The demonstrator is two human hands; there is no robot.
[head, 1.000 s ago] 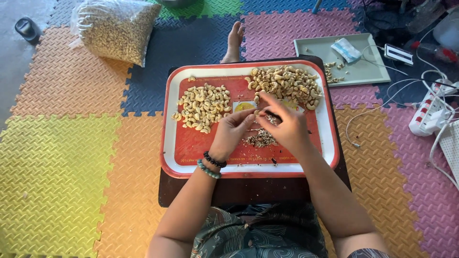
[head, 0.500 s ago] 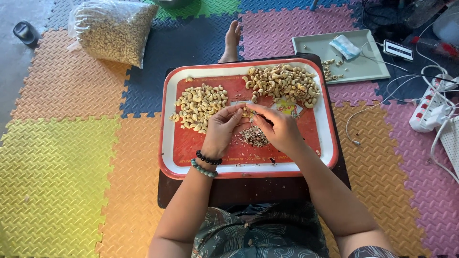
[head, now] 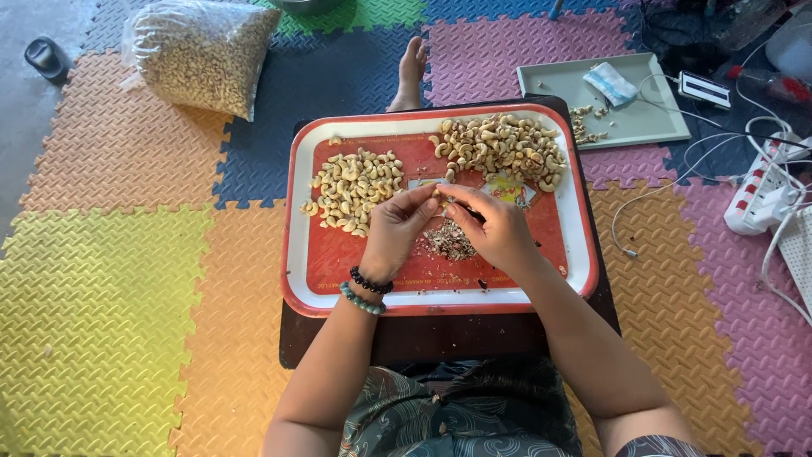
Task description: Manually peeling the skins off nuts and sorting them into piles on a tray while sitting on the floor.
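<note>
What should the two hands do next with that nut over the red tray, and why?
Probably finish stripping the skin and let the scraps drop onto the pile of peelings right below. Both the left hand and right hand pinch one cashew between their fingertips above it. The bare nut would then likely go left to the pale heap, since the browner heap looks unpeeled.

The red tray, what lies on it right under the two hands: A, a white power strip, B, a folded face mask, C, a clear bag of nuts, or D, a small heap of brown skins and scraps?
D: on the red tray a small heap of brown scraps lies just below where the left hand and right hand meet.
</note>
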